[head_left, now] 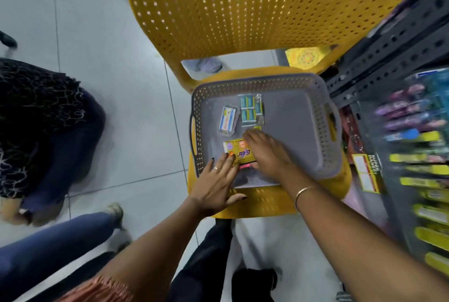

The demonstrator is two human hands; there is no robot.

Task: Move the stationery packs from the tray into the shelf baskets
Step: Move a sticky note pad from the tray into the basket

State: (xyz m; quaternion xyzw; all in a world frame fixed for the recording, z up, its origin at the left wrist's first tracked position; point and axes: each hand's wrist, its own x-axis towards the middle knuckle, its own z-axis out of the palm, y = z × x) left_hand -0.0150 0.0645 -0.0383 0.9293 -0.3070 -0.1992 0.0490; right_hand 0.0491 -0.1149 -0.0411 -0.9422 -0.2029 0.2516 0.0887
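A grey perforated tray [315, 116] rests on the seat of a yellow chair [243, 9]. Inside lie a white-and-blue pack [228, 118], a clear bag of teal packs [250, 109] and a yellow pack with purple lettering [239, 152] near the front wall. My left hand [216, 186] lies flat, fingers spread, with its fingertips on the yellow pack's left edge. My right hand [264, 153] covers the yellow pack's right side, palm down, fingers reaching toward the teal packs. Whether it grips the pack is hidden.
Shelves [388, 63] on the right hold baskets of blurred yellow, pink and blue stationery [418, 155]. Two people's legs [60, 136] stand on the tiled floor at left. My own legs and a shoe [252, 282] are below the chair.
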